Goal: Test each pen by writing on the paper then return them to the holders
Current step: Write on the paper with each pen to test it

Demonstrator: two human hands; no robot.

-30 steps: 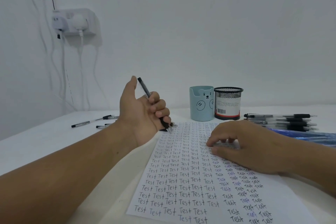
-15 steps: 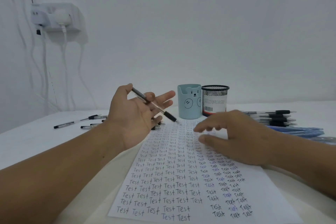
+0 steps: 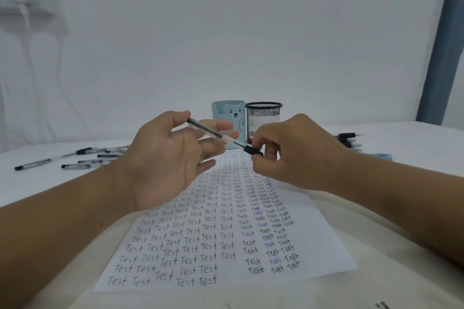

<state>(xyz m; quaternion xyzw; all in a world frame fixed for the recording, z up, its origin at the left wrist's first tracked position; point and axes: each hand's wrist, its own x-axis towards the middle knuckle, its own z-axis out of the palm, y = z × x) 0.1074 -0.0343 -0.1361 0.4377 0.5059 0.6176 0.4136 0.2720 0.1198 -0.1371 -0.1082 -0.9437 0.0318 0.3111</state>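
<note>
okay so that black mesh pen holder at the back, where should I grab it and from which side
Grip the black mesh pen holder around its upper wall, just under the rim, coming from its right side. It stands upright and looks round, so fingers can wrap it. The blue bear pen holder sits close on its left, and the right hand and the pen cover its front.

A single view comes from a camera worn on the person's head, looking forward and slightly down across a white table [image 3: 401, 138] toward a pale wall [image 3: 226, 32]. The wide lens bends the table edges. Both forearms enter from the lower corners, so the left hand [image 3: 165, 158] and right hand [image 3: 296, 153] sit close, mid-frame. The sheet of paper [image 3: 313, 233] runs away from the bottom edge; two pen holders [image 3: 228, 113] stand beyond it, near the wall. No second view overlaps it.
</note>
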